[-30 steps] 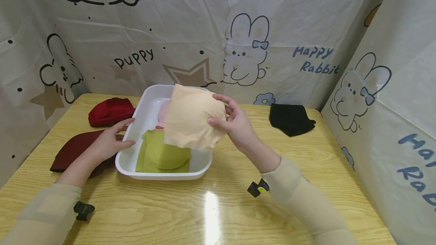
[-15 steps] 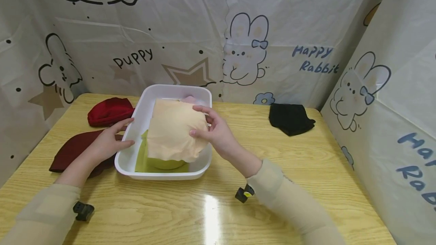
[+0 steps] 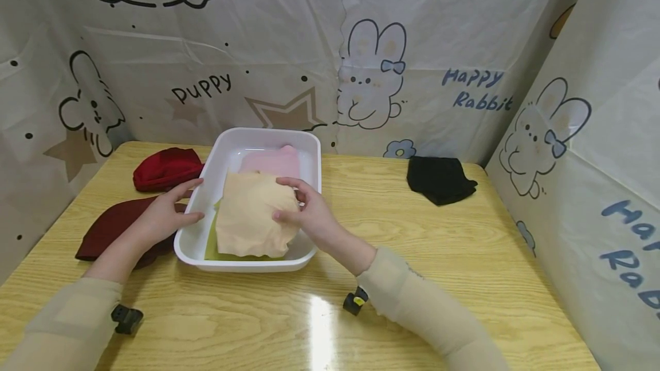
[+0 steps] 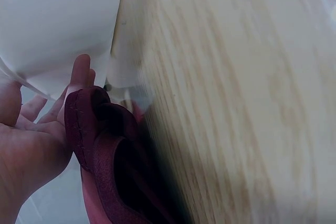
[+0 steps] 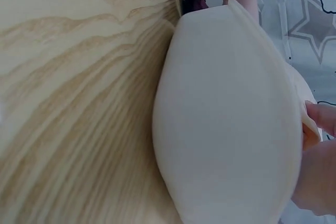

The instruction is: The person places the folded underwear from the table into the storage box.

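In the head view, my right hand (image 3: pixel 311 213) pinches the right edge of a soft beige cloth (image 3: pixel 252 210), thumb on top. The cloth lies low inside a white plastic tub (image 3: pixel 206 251), over a folded olive-green cloth (image 3: pixel 212 239) that it mostly covers. A pink cloth (image 3: pixel 273 159) lies in the tub's far end. My left hand (image 3: pixel 160 216) holds the tub's left rim, thumb over the edge. In the left wrist view its fingers (image 4: pixel 80 72) show against the tub's outer wall, next to a maroon cap (image 4: pixel 105 145).
Left of the tub lie a red cap (image 3: pixel 167 168) and the maroon cap, partly under my left arm. A black cloth piece (image 3: pixel 440 179) rests at the table's back right. Printed sheets (image 3: pixel 289 44) hang behind and along both sides of the wooden table (image 3: pixel 247 319).
My right hand has moved left and down toward me, bringing the beige cloth over the green one and uncovering the pink one. The left hand and the tub have stayed in place.
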